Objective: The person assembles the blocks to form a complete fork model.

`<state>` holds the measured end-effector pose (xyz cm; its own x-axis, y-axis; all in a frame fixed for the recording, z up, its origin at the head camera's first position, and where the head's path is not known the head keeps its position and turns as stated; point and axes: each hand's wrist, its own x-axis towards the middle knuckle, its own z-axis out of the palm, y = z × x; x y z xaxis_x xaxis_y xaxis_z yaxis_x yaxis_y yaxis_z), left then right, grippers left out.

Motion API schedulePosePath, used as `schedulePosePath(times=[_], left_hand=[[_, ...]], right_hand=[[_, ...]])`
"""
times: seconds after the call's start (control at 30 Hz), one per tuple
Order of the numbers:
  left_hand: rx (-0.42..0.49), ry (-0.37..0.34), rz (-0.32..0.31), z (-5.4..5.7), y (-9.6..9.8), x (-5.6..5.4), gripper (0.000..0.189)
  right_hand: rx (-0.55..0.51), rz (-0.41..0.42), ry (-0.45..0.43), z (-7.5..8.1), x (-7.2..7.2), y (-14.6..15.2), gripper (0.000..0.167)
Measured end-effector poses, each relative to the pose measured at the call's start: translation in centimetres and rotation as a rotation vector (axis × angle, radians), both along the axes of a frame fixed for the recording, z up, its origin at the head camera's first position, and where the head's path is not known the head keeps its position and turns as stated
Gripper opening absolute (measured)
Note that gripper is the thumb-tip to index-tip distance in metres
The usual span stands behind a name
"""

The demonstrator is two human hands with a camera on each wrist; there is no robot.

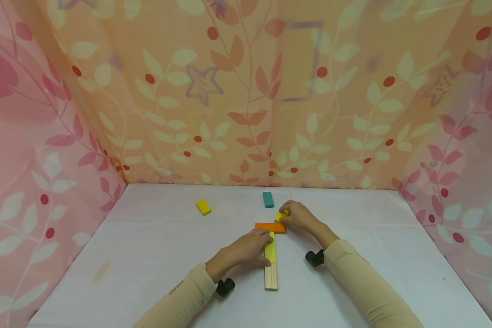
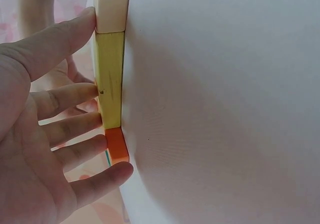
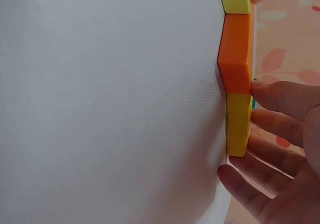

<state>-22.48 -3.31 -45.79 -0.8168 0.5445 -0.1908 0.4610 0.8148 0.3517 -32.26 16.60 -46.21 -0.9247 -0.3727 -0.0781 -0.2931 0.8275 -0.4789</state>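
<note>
A plain wooden block [image 1: 271,278], a yellow block [image 1: 271,251] and an orange block [image 1: 267,227] lie joined on the white table, the orange one crosswise at the far end. Over the yellow block my left hand [image 1: 248,248] rests with fairly straight fingers; its thumb touches where wood meets yellow, and its fingertips reach the yellow and orange blocks. Near the orange block's right end, my right hand [image 1: 301,216] pinches a second yellow block [image 3: 237,126] between thumb and fingers. That block's end meets the orange one, and the fingers partly cover it.
A teal block [image 1: 268,199] lies just beyond the orange one, towards the back of the table [image 1: 147,255]. Farther left lies another yellow block [image 1: 203,207]. Patterned cloth [image 1: 238,150] hangs along the table's back and sides. Black wrist cameras [image 1: 225,287] sit by both cuffs.
</note>
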Motion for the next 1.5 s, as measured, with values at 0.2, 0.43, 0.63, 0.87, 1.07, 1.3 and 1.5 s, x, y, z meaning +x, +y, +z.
schedulePosePath(times=[0.2,0.43,0.63,0.87,1.07,1.3,1.5], left_hand=[[-0.004,0.003,0.002,0.1,-0.1,0.0,0.063],[-0.001,0.002,-0.006,0.2,0.0,0.0,0.064],[-0.003,0.002,-0.007,0.4,0.1,0.0,0.064],[-0.002,0.001,-0.004,0.3,0.1,-0.1,0.063],[0.002,0.001,-0.003,0.0,0.1,-0.1,0.062],[0.004,0.005,-0.001,-0.2,0.0,-0.1,0.062],[-0.009,0.023,-0.014,-0.2,0.0,-0.1,0.063]], right_hand=[[-0.003,0.001,0.007,-0.2,-0.2,-0.1,0.031],[-0.007,-0.014,0.002,-0.2,0.0,0.0,0.031],[-0.022,-0.039,-0.012,0.0,0.2,0.0,0.031],[-0.043,-0.017,-0.003,0.0,0.0,0.2,0.029],[-0.06,-0.007,-0.007,-0.1,-0.2,0.2,0.027],[-0.032,0.013,0.015,0.8,-1.2,0.3,0.028],[-0.001,0.003,-0.007,2.0,-2.0,0.1,0.031]])
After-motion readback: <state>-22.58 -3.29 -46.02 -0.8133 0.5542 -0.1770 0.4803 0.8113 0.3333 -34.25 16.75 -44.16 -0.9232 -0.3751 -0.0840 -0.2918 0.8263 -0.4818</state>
